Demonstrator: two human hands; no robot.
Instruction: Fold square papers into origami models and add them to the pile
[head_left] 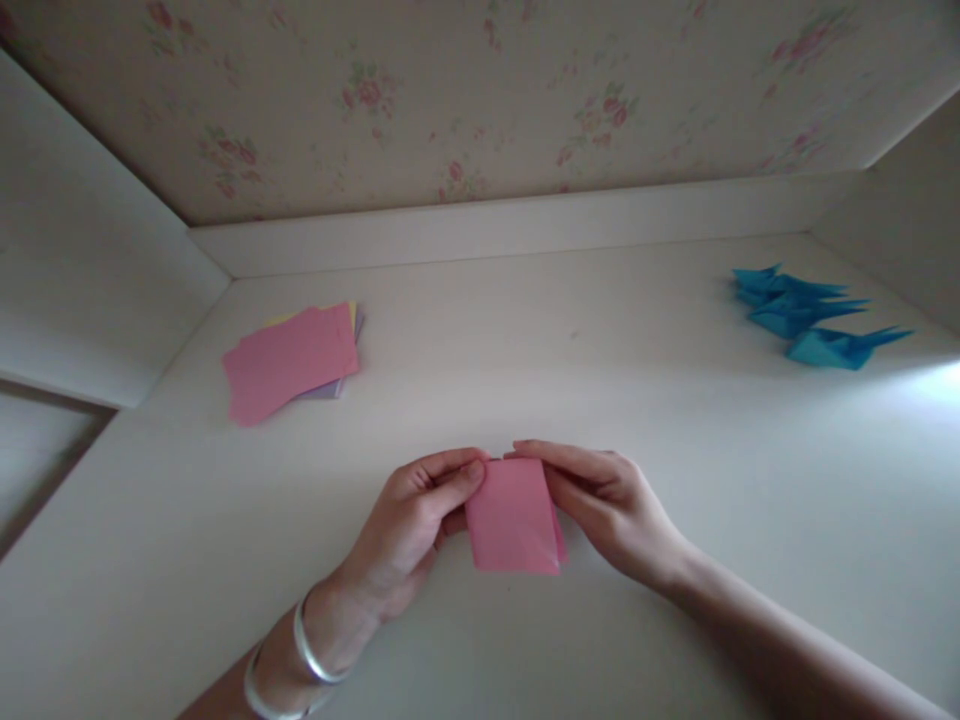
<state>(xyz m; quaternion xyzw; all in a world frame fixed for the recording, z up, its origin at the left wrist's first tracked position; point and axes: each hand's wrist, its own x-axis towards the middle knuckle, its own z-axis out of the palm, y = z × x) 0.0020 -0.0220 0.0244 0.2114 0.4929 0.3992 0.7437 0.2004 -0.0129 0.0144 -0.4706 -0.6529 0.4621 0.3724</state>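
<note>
A pink folded paper square (516, 520) is held up over the white tabletop, low in the middle of the view. Its layers part slightly along the right edge. My left hand (416, 515) pinches the upper left corner, thumb in front and the other fingers behind. At the upper right, my right hand (607, 505) grips the paper's side, with the index finger along the top edge and some fingers hidden behind it. Two silver bangles (307, 645) circle my left wrist.
To the left lies a loose stack of pink paper sheets (292, 360), with yellow and purple sheets showing beneath. Several blue folded paper cranes (825, 348) stand in a row at the far right. A white tabletop (480, 350) meets a floral-papered wall (420, 110) behind; a white panel (82, 240) borders the left.
</note>
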